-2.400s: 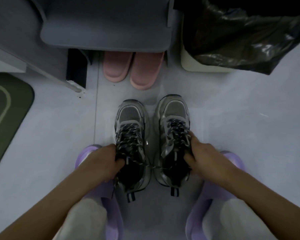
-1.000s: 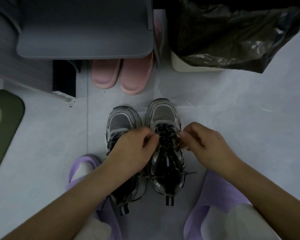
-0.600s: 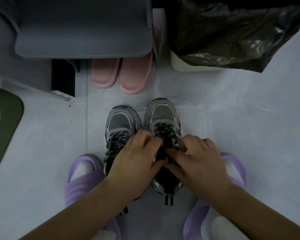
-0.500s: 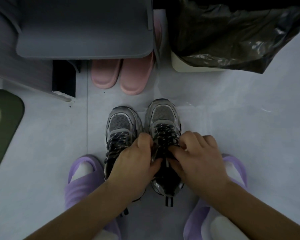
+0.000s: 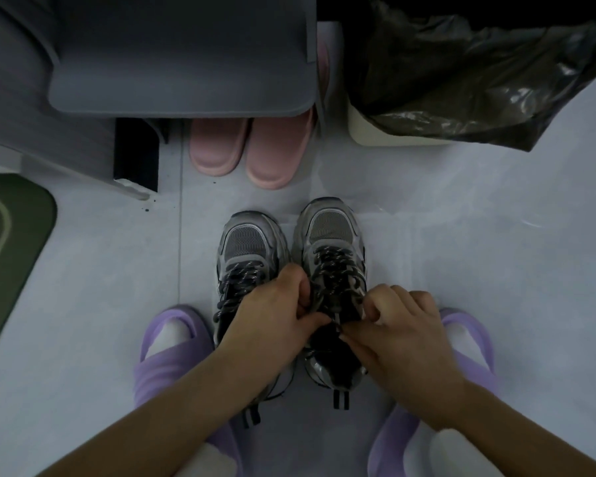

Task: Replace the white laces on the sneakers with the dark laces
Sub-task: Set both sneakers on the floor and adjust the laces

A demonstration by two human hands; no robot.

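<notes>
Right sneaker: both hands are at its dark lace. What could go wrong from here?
1. The left hand and right hand pinch the dark lace, which is hard to see in this dim light, so an eyelet on the right sneaker may be missed.
2. The left forearm lies over the left sneaker; moving it might shift that shoe.

Left hand (image 5: 272,315), right hand (image 5: 403,328) on dark laces (image 5: 334,266)

dim light over a pale tiled floor (image 5: 461,256). a grey seat (image 5: 179,63) stands at the top, with pink slippers (image 5: 246,153) half under it. to their right is a white bin (image 5: 369,134) with a black bag (image 5: 461,80). a green mat (image 5: 11,242) lies at the left edge.
</notes>
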